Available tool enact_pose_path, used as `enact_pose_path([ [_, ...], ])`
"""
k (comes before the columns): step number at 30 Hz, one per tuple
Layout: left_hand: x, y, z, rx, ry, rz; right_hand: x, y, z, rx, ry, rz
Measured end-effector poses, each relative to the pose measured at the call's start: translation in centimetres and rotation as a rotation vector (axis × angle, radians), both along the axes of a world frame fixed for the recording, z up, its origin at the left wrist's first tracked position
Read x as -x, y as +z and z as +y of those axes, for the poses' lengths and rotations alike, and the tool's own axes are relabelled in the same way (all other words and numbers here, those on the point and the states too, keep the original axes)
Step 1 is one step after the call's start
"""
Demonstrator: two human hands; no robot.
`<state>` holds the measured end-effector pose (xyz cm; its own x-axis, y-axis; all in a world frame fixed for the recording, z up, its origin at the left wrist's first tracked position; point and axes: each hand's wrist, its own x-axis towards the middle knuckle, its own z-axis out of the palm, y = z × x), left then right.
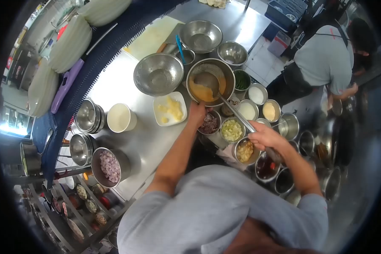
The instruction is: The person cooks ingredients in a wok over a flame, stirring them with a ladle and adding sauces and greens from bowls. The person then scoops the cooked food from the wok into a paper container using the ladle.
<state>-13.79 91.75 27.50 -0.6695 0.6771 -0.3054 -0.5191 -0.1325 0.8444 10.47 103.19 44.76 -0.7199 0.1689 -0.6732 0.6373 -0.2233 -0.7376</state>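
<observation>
A metal pot (191, 98) holds a yellow-orange liquid. My left hand (197, 113) is at the pot's near rim, its fingers closed on the edge. In my right hand (264, 137) is the handle of a long ladle (237, 112), whose bowl rests inside the pot, partly in the liquid. A white square dish (157, 111) with pale yellow pieces stands left of the pot. Just below my left hand is a bowl of chopped purplish food (209, 124). Chopped green pieces (232, 130) and golden-brown pieces (245, 150) fill two containers between my hands.
Perforated bowls (158, 73) and smaller metal bowls stand behind. Left are a white tub (121, 117), stacked bowls (85, 115) and a pot of chopped onion (110, 166). Several ingredient containers (271, 110) line the right. Another person (324, 59) stands at the upper right.
</observation>
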Motion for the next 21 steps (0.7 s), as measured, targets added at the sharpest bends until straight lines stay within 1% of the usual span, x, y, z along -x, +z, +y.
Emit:
enact_pose_path([
  [1, 0.1, -0.1, 0.2, 0.006, -0.009, 0.003, -0.1, 0.0, 0.0, 0.248, -0.122, 0.006],
  [2, 0.0, -0.3, 0.2, 0.015, -0.019, 0.001, -0.1, 0.4, -0.2, 0.34, -0.252, -0.023],
  [3, 0.0, -0.2, 0.3, 0.014, -0.014, 0.006, -0.8, -0.6, 0.1, 0.34, -0.246, -0.018],
  [5, 0.5, 0.2, 0.3, 0.033, -0.06, -0.065, -2.0, -3.6, 1.0, 0.72, -0.317, 0.146],
  [6, 0.8, -0.4, 0.3, 0.031, -0.056, -0.051, -2.1, -3.5, 0.8, 0.721, -0.308, 0.158],
  [8, 1.2, -2.3, 0.5, 0.066, -0.129, 0.173, -2.4, -3.4, 0.1, 0.742, -0.342, 0.223],
  [9, 1.3, -2.2, 0.2, 0.066, -0.134, 0.18, -2.6, -3.3, 0.1, 0.743, -0.344, 0.231],
  [11, 1.5, -1.9, -0.5, 0.364, -0.227, 1.07, -2.8, -2.9, 0.3, 0.541, -0.272, 0.218],
  [12, 1.2, -1.1, -0.6, 0.363, -0.231, 1.075, -2.7, -2.6, 0.2, 0.542, -0.276, 0.224],
  [14, 0.4, 1.4, -0.9, 0.481, -0.257, 1.078, -2.7, -1.8, 0.2, -0.113, -0.022, 0.198],
  [15, 0.3, 1.2, -0.7, 0.479, -0.261, 1.077, -2.8, -1.6, 0.3, -0.113, -0.026, 0.196],
  [17, 0.3, 0.8, 0.0, 0.065, -0.071, 0.137, -3.0, -1.1, 0.4, -0.5, 0.059, 0.16],
  [18, 0.3, 0.8, 0.2, 0.063, -0.073, 0.132, -2.8, -0.5, 0.4, -0.557, 0.085, 0.148],
  [19, 0.3, 0.8, 0.3, 0.052, -0.041, 0.038, -2.5, -0.3, 0.5, -0.559, 0.085, 0.143],
  [20, 0.3, 0.8, 0.3, 0.042, -0.01, -0.055, -2.2, -0.1, 0.6, -0.604, 0.14, 0.12],
  [21, 0.2, 0.6, 0.3, 0.04, -0.014, -0.058, -2.0, 0.0, 0.5, -0.649, 0.194, 0.097],
])
